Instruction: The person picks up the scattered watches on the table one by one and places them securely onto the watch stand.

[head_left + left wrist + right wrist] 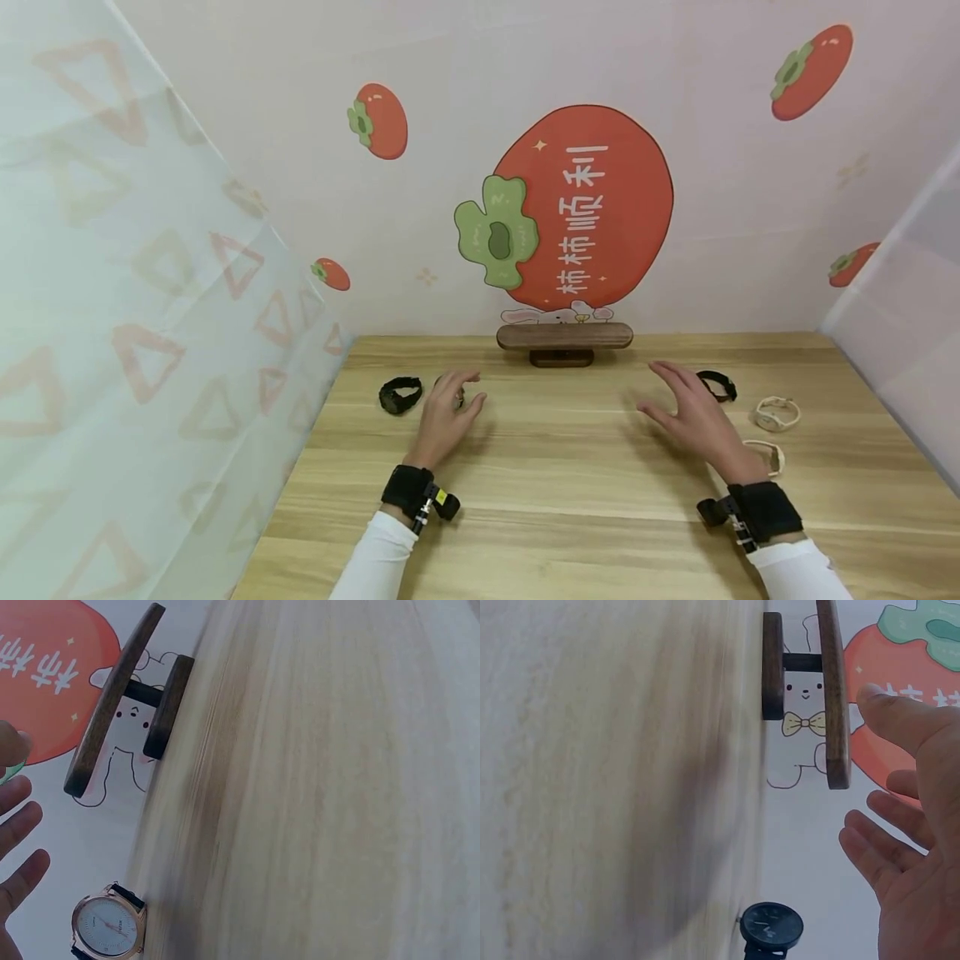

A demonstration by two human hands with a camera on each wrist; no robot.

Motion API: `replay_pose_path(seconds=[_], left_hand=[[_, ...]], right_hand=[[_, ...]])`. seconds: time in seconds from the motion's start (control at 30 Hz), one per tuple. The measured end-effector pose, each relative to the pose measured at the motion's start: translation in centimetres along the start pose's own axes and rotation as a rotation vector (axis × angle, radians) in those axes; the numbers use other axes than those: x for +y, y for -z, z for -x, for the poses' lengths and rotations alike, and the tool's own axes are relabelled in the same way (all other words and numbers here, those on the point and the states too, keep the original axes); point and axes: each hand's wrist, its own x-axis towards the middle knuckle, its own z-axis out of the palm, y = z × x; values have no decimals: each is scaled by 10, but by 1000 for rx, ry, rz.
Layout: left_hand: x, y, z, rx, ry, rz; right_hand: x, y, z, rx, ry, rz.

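Observation:
My left hand (447,417) hovers over the left of the table, fingers loosely bent, holding nothing. Partly hidden behind it is a watch with a rose-gold case and white dial (109,925); a black watch (400,395) lies to its left. My right hand (697,421) is raised on the other side, fingers apart and nothing in them. Just beyond it lies a watch with a black dial (771,924). Two cream watches, one farther back (777,414) and one partly covered by my right wrist (776,458), are to its right. A dark wooden T-shaped stand (564,336) carries no watch.
The stand is at the back edge of the wood-grain table (570,483), in front of a wall printed with persimmons (592,208). Pale panels close off the left side (187,333) and the right side (918,317).

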Motion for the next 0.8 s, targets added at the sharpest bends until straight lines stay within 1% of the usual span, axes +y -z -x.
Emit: replay_pose_path(seconds=[0.23,0.53,0.8], left_hand=[[-2,-6,-4,-19,55,-30],[-4,-11,-6,-60,123,-1],[-6,-13,-9,-52,132,-7]], right_hand=[[3,-8,-5,11,-8,-8],[6,-14,-7,18,-28,-33],[10,-18,-13,13,-51,-43]])
